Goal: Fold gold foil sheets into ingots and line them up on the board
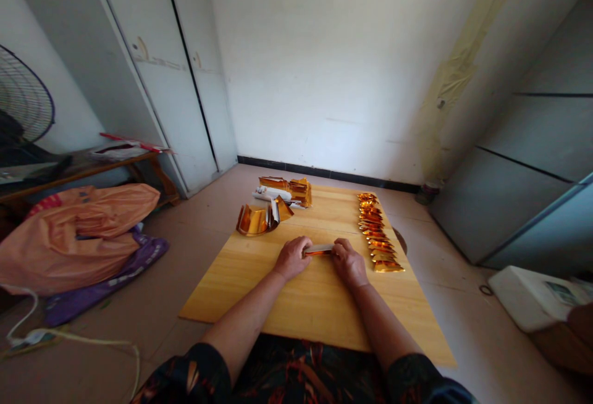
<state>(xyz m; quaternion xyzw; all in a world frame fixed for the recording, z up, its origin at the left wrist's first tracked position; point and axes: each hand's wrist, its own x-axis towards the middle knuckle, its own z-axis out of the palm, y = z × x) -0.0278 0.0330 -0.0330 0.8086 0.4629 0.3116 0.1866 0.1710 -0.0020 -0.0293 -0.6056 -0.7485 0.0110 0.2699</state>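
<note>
A narrow folded strip of gold foil paper (319, 249) lies on the wooden board (259, 293). My left hand (291, 257) is closed on its left end, and my right hand (348, 262) is closed on its right end. Both hands rest on the board near its middle. A row of several folded gold paper pieces (376, 233) runs along the board's right side, just right of my right hand. A curled stack of gold foil sheets (256, 218) sits at the board's far left, with more gold paper bundles (296, 189) behind it.
A pink sack (78, 231) and purple bag (111, 280) lie on the floor at left, with a white cord (69, 337). A fan (23, 104) and a low wooden bench (83, 172) stand at far left. A white box (532, 296) sits right.
</note>
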